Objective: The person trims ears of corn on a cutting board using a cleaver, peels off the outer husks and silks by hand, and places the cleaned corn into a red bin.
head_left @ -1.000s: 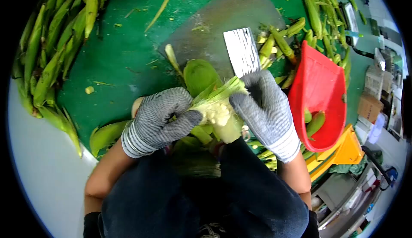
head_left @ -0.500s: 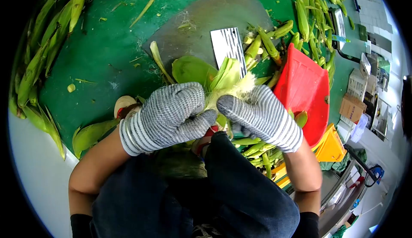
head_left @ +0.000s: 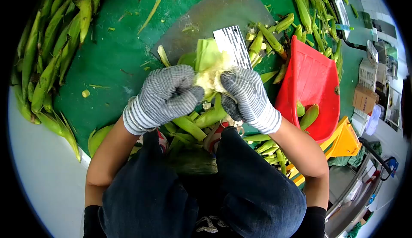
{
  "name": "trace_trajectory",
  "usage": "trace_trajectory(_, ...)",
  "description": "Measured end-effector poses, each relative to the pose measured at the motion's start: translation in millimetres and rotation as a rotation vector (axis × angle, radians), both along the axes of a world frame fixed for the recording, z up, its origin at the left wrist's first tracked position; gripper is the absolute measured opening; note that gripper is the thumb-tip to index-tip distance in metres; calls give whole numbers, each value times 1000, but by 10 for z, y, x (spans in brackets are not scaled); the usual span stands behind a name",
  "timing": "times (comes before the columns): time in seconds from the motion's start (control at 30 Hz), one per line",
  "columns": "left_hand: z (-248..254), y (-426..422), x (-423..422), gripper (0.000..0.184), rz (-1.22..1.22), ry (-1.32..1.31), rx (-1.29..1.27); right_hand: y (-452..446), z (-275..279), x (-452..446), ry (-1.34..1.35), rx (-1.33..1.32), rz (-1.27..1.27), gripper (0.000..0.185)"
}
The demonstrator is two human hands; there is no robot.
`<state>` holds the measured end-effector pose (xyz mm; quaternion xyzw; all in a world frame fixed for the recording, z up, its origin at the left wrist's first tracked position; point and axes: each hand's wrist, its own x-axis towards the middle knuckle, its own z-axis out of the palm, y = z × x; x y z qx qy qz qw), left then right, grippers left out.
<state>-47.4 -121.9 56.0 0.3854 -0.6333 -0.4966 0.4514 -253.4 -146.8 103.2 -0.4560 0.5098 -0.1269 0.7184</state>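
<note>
Both my hands wear grey striped gloves. My left hand (head_left: 169, 96) is closed, with its fingers pinching the left side of a pale green husk bundle (head_left: 208, 62). On the bundle's right side my right hand (head_left: 246, 96) is also closed, thumb pressed on its pale silky part. The husk's broad green end points away from me, above the grey mat (head_left: 189, 27). Just behind it lies a white blade with black streaks (head_left: 234, 47). What the gloved fingers cover inside the bundle is hidden.
Corn ears in husks (head_left: 45, 66) are heaped at the left on the green surface (head_left: 116, 57). A red scoop-like bin (head_left: 315, 79) holds green pieces at the right, beside a yellow container (head_left: 345, 141). Loose husks (head_left: 189, 128) lie below my hands, near my shoes.
The husk bundle has turned upright between my hands, and its broad green end now points away from me. Both hands keep their hold. The whole view has shifted slightly.
</note>
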Motion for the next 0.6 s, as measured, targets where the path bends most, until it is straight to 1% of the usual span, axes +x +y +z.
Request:
trace_trajectory(0.03, -10, 10, 42, 23, 12, -47, -9, 6, -22, 0, -79, 58, -36, 29)
trace_trajectory(0.1, -7, 3, 142, 21, 48, -140, -23, -1, -110, -28, -262, 135, -30, 32)
trace_trajectory(0.17, 17, 43, 213, 19, 21, -192, 49, -39, -155, -57, -452, 276, -2, 33)
trace_trajectory(0.23, 86, 85, 252, 19, -11, -254, 151, -114, -56, -96, -286, 26, 139, 32)
trace_trajectory(0.27, 92, 64, 247, 21, -40, -256, 108, -153, -17, -144, -308, 287, 115, 38)
trace_trajectory(0.37, 124, 23, 212, 22, -121, -281, 110, -282, 35, -259, -203, -175, 484, 36)
trace_trajectory(0.4, 131, 16, 180, 22, -102, -260, 100, -431, 323, -198, 184, -21, 763, 47)
trace_trajectory(0.43, 134, 12, 151, 21, -81, -215, 90, -489, 354, -172, 441, -188, 981, 64)
trace_trajectory(0.5, 141, 13, 118, 21, -27, -131, 67, -435, 455, -181, 764, -426, 835, 79)
trace_trajectory(0.53, 153, 26, 96, 20, -10, -96, 117, -355, 390, -180, 642, -653, 729, 85)
trace_trajectory(0.57, 208, -9, 64, 18, -26, -149, -14, -255, 239, -164, 503, -874, 615, 92)
trace_trajectory(0.6, 276, -50, 36, 15, -37, -218, -149, -167, 30, -78, 310, -903, 531, 94)
